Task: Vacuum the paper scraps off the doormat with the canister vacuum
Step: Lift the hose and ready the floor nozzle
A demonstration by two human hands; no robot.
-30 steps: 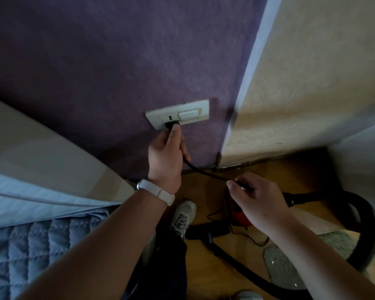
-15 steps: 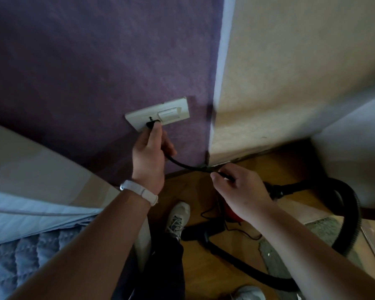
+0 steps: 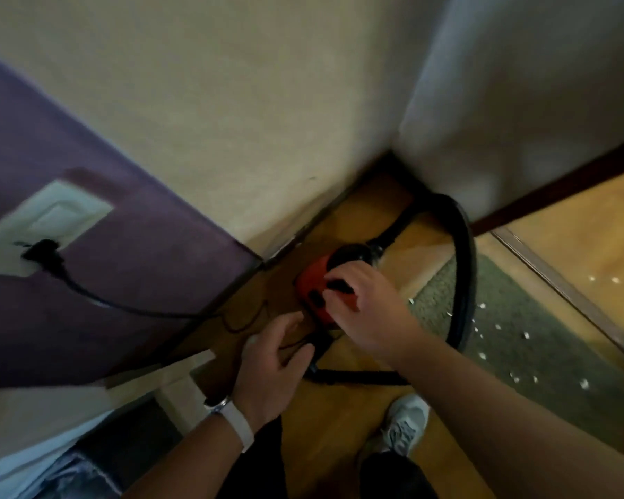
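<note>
The right hand (image 3: 368, 304) is reaching down onto the red canister vacuum (image 3: 312, 282), which is sitting on the wooden floor (image 3: 339, 426) in the corner where the purple wall (image 3: 141, 246) is meeting a cream one. Its fingers (image 3: 334, 293) are bending onto the top of the red housing beside 2 black buttons. The frame is blurring too much to tell whether this grip is clamping the housing or only pressing on it.

The left hand (image 3: 271, 361), wearing a white wristband (image 3: 236, 424), is hovering just in front of the vacuum. Its grip is loose and open, with the thumb and fingers spreading apart and holding nothing.

The black plug (image 3: 44, 252) is sitting in the white outlet plate (image 3: 62, 217) on the purple wall, and its cord (image 3: 123, 307) is sagging down toward the vacuum.

The black hose (image 3: 465, 268) is looping from the back of the canister out over the near edge of the grey-green doormat (image 3: 519, 318), which is lying just to the right of the vacuum. White paper scraps (image 3: 526, 334) are lying scattered across the mat, with 2 more on the bare floor beyond it. A pale shoe (image 3: 406, 423) is standing on the floor below the right forearm.
</note>
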